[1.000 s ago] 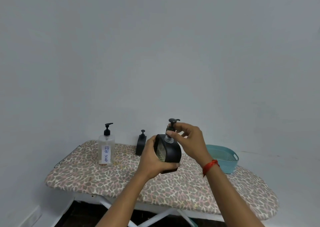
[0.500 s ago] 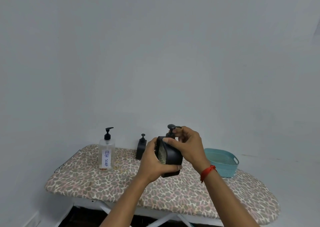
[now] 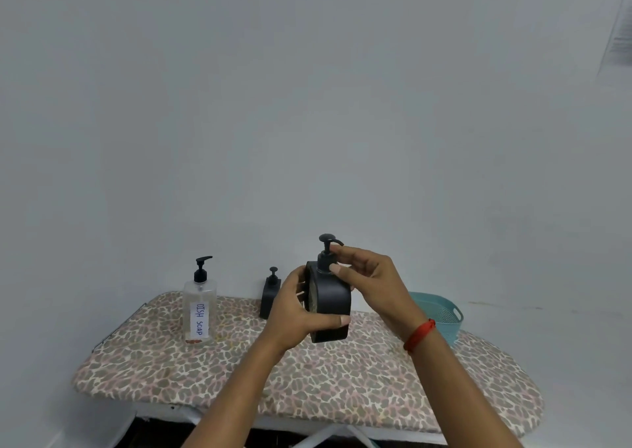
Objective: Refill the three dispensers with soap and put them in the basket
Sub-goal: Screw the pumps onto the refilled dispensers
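black dispenser (image 3: 333, 311) mid-frame: pump (image 3: 325, 256) now reseated, right hand (image 3: 372, 283) pinching it, left hand (image 3: 294, 314) gripping the body, likely screwing shut.

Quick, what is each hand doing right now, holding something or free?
Left hand: gripping the body of the black soap dispenser.
Right hand: pinching that dispenser's pump near its collar.

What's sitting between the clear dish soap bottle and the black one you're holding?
A smaller black pump dispenser, standing upright at the back of the patterned board, as the head view shows.
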